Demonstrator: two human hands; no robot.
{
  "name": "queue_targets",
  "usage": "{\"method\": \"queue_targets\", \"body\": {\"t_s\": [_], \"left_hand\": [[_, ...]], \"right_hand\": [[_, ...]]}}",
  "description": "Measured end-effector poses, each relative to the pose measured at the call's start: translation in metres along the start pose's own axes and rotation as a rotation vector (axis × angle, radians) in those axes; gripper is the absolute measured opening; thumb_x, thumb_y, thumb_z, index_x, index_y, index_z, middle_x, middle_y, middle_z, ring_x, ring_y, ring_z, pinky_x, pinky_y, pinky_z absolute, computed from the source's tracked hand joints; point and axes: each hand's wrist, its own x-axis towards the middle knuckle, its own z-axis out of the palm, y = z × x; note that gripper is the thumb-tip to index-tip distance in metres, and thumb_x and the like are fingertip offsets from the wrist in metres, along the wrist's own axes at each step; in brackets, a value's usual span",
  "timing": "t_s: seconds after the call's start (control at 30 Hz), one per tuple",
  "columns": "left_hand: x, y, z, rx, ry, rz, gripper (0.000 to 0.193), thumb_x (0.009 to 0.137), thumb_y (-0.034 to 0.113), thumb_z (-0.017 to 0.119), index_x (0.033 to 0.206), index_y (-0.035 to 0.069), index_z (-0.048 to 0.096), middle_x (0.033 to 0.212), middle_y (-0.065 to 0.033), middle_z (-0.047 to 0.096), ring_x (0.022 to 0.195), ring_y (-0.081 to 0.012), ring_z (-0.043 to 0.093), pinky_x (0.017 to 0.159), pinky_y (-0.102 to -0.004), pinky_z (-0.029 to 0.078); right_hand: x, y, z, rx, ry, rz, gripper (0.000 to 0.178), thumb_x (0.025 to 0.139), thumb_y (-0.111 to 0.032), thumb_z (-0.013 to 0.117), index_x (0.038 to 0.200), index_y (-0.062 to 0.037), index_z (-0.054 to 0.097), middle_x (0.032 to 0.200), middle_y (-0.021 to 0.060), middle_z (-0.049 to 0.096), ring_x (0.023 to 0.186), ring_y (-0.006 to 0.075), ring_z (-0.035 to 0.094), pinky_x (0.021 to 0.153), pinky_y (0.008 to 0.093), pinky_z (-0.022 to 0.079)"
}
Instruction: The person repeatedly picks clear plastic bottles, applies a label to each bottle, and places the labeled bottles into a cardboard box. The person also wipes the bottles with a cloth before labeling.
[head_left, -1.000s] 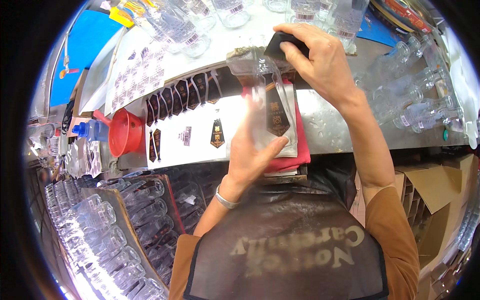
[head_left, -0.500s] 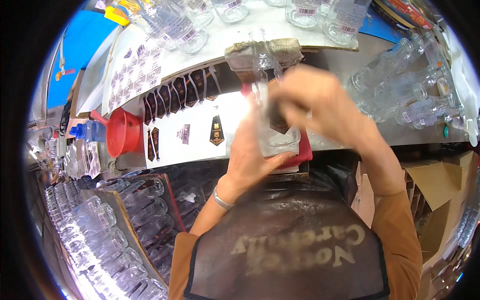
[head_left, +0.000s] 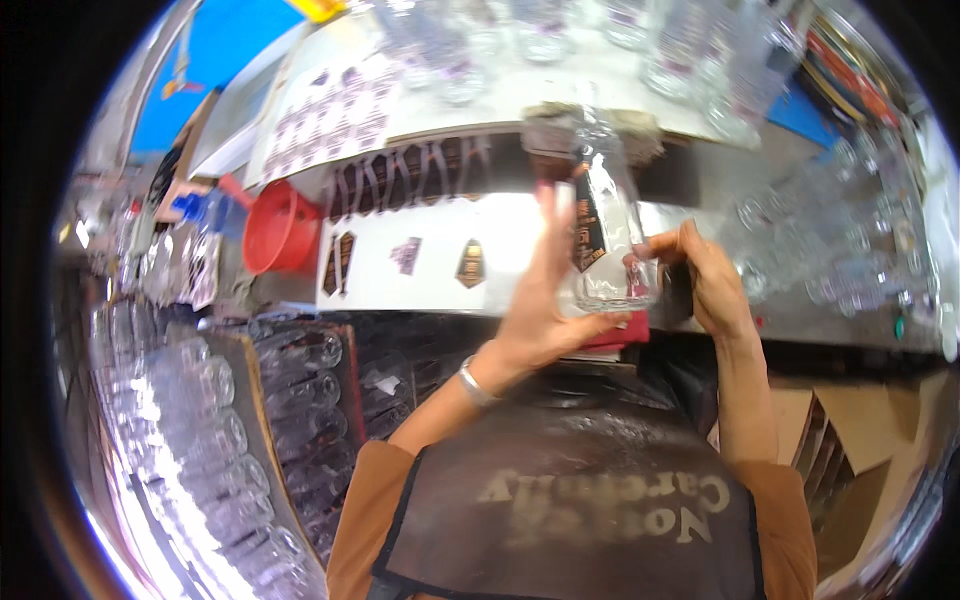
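My left hand [head_left: 540, 310] holds a clear glass bottle [head_left: 620, 270] by its left side, thumb along the base. The bottle lies with its neck pointing away, resting against a folded grey cloth [head_left: 640, 135]. A black pointed label with orange print [head_left: 591, 230] is on the bottle's side. My right hand [head_left: 710, 275] is at the bottle's right edge, fingers bent and fingertips close to the glass. A dark thing [head_left: 678, 290] shows below its fingers; what it is I cannot make out. Left of the bottle, a black label [head_left: 470, 263] and a small purple label [head_left: 405, 255] lie on a white sheet [head_left: 440, 225].
A row of black labels [head_left: 410, 175] hangs along the shelf edge, near a sheet of small labels [head_left: 330, 125]. A red plastic dipper [head_left: 280, 230] stands left. Bottles stand on the shelf, lie at right [head_left: 860, 220] and fill crates at lower left [head_left: 300, 400]. A cardboard box [head_left: 865, 420] is lower right.
My right hand has moved from over the bottle to its right side, uncovering the black label. The bottle stays in my left hand. The whole view has shifted, with things appearing farther right.
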Motion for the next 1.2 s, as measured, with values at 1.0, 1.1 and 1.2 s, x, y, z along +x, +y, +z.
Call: {"method": "queue_targets", "body": {"t_s": [1.0,1.1,1.2], "left_hand": [[0.054,-0.021,-0.239,1.387,0.604,0.415,0.019,0.085,0.007,0.073,0.104,0.007,0.071,0.128,-0.0089,0.066,0.118,-0.0283,0.06,0.102,-0.0391,0.041],[0.056,-0.007,-0.234,1.359,0.613,0.439,0.02,0.085,0.008,0.073,0.105,0.005,0.07,0.13,-0.0119,0.064,0.117,-0.0297,0.059,0.102,-0.0399,0.041],[0.037,-0.003,-0.236,1.231,0.658,0.372,0.021,0.081,0.012,0.075,0.1,0.005,0.07,0.123,-0.0123,0.065,0.112,-0.0316,0.06,0.098,-0.0415,0.044]], "right_hand": [[-0.022,-0.008,0.018,-0.693,0.332,-0.232,0.025,0.092,-0.01,0.068,0.113,0.0016,0.067,0.087,0.007,0.073,0.056,0.005,0.043,0.054,0.0234,0.038],[-0.027,-0.01,0.016,-0.689,0.344,-0.19,0.026,0.091,-0.011,0.068,0.113,0.002,0.067,0.086,0.007,0.072,0.056,0.0053,0.043,0.054,0.0234,0.039],[-0.034,-0.008,0.012,-0.7,0.334,-0.231,0.025,0.093,-0.011,0.067,0.114,0.0024,0.067,0.087,0.0061,0.072,0.06,0.0047,0.048,0.057,0.0218,0.041]]}}
